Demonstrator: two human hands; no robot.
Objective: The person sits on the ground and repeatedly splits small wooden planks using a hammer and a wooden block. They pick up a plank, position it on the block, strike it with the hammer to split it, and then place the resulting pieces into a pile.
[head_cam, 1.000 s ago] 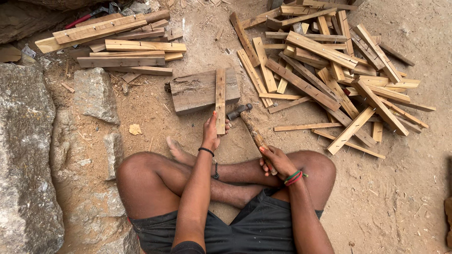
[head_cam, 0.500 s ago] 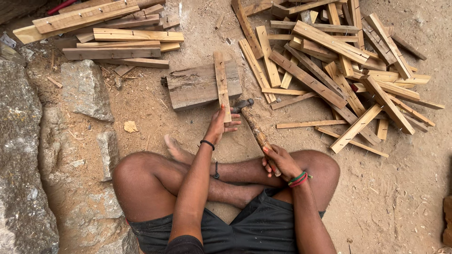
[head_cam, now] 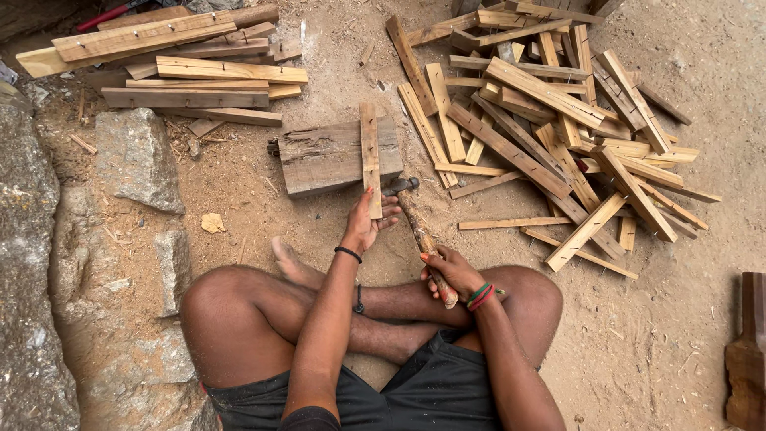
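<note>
Left hand (head_cam: 365,225) pins the near end of a stiff, light wooden slat (head_cam: 369,156) lying across the wood block (head_cam: 335,156); right hand (head_cam: 451,273) clenched low on the head-heavy hammer (head_cam: 415,215) handle

1 head cam, steep down, close

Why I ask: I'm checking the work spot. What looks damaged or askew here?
The wooden block under the slat looks weathered and split at its left end. The slat pile at right lies jumbled, crisscrossed on the dirt. The left hand steadies the slat; the right hand grips a hammer.
</note>
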